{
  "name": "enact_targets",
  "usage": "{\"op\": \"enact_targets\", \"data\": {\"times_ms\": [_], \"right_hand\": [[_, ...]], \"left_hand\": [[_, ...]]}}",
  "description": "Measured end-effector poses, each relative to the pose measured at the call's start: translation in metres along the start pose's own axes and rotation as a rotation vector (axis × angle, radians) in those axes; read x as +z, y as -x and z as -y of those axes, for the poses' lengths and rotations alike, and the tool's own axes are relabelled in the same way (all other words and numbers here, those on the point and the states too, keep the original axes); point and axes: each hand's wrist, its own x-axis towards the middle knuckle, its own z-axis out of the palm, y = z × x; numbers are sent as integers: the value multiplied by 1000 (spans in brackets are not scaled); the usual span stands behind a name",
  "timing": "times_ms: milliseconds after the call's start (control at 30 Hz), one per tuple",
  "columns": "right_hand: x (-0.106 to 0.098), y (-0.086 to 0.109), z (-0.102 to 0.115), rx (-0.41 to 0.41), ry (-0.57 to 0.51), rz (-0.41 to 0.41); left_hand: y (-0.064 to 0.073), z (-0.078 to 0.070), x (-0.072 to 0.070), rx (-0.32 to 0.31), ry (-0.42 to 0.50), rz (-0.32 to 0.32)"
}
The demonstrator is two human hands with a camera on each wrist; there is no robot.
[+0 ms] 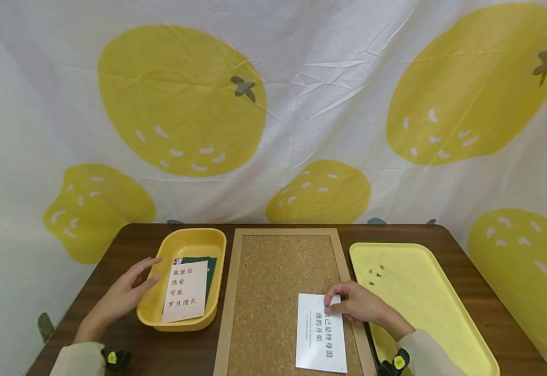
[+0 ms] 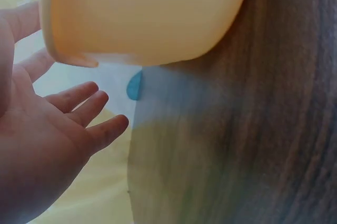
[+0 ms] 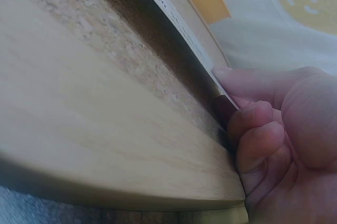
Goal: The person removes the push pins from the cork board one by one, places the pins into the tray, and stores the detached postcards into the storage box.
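Between thumb and fingers my right hand [image 1: 360, 303] pinches the top right edge of a white printed card [image 1: 317, 339]. This card lies over the lower right of a wood-framed cork board [image 1: 268, 308]; in the right wrist view the card [image 3: 181, 21] stands slightly above the cork. My left hand [image 1: 125, 290] is at the left rim of a yellow plastic basin [image 1: 179, 326], fingers spread and holding nothing. Inside the basin a pale pink card [image 1: 186, 295] with red characters lies on a dark green card [image 1: 212, 269].
A flat yellow tray [image 1: 423, 308] sits right of the board, with several small metallic pins [image 1: 379, 274] near its far left corner. All of it is on a dark wood table [image 1: 127, 261]. Behind hangs a white curtain [image 1: 301, 115] with a yellow fruit print.
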Motion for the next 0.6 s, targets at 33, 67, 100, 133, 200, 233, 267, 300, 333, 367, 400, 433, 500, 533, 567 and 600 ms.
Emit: {"op": "enact_targets", "data": {"times_ms": [33, 67, 100, 133, 200, 233, 267, 300, 333, 367, 400, 433, 500, 533, 567, 600], "right_hand": [[0, 0, 0, 1, 1, 1], [0, 0, 0, -1, 0, 1], [0, 0, 0, -2, 0, 2], [0, 0, 0, -2, 0, 0], [0, 0, -1, -1, 1, -2], [0, 0, -1, 0, 1, -3], [0, 0, -1, 1, 2, -5], [0, -1, -1, 3, 2, -5], [0, -1, -1, 3, 3, -7], [0, -1, -1, 4, 3, -7], [0, -1, -1, 4, 4, -8], [0, 0, -1, 5, 4, -8], [0, 0, 0, 7, 5, -7], [0, 0, 1, 8, 6, -7], [0, 0, 1, 9, 6, -7], [0, 0, 1, 11, 8, -7]], "left_hand": [[0, 1, 0, -3, 11, 4], [0, 2, 0, -6, 22, 7], [0, 2, 0, -13, 34, 13], [0, 3, 1, -20, 42, 18], [1, 5, 1, -38, 65, 34], [0, 6, 1, -51, 74, 43], [0, 7, 1, -63, 79, 52], [0, 9, 2, -76, 83, 62], [-1, 11, 2, -88, 83, 71], [-2, 13, 2, -100, 89, 81], [-3, 15, 2, -114, 94, 89], [-3, 17, 2, -122, 96, 95], [-5, 21, 2, -133, 104, 108], [-6, 23, 2, -136, 111, 112], [-6, 24, 3, -136, 118, 115], [-7, 26, 3, -135, 124, 119]]}}
